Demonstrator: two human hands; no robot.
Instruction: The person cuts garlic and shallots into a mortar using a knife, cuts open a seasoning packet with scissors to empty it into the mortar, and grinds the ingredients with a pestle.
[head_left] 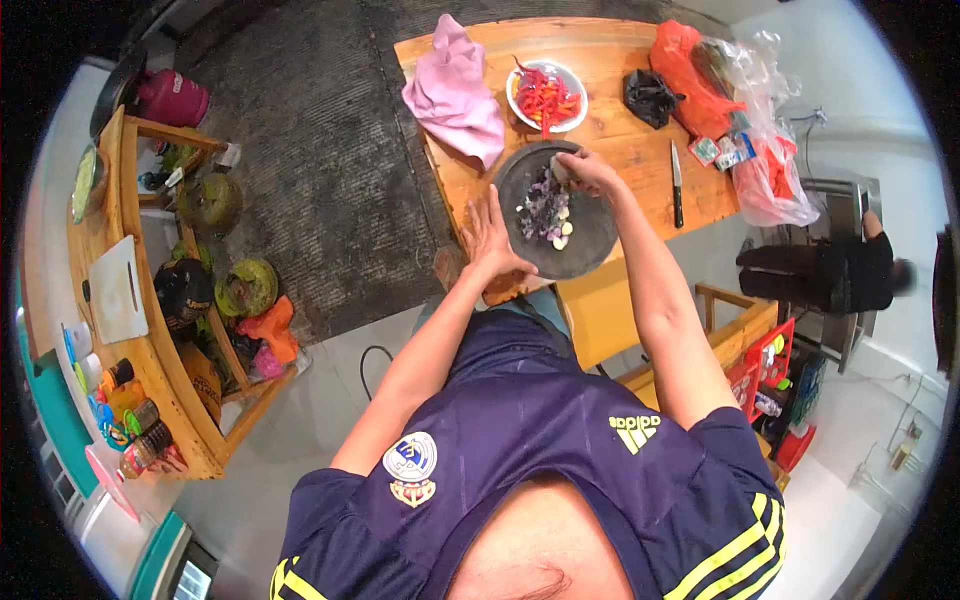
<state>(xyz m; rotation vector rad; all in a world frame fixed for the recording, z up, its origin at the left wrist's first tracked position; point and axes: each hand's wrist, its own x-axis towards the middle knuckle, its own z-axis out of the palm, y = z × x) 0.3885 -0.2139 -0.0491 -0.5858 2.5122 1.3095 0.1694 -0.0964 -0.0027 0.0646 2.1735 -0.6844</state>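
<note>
Your left hand is spread wide, fingers apart and thumb stretched along the near rim, steadying the dark stone mortar from its left side. Your right hand has its fingers curled around a grey piece that looks like a pestle, at the far right part of the mortar; the exact placing of each fingertip is too small to tell.

The mortar sits at the near edge of the wooden table, just in front of you, with the chopped shallots and pale garlic pieces heaped around its middle. You seem to be only partway through: the purple bits look cut or broken small, but several pale rounds near the closer side look whole, and nothing reads as a smooth paste. The red chillies lie apart from that heap, filling the white bowl beyond the mortar — none show on the stone. The knife lies to the right, out of either hand.
</note>
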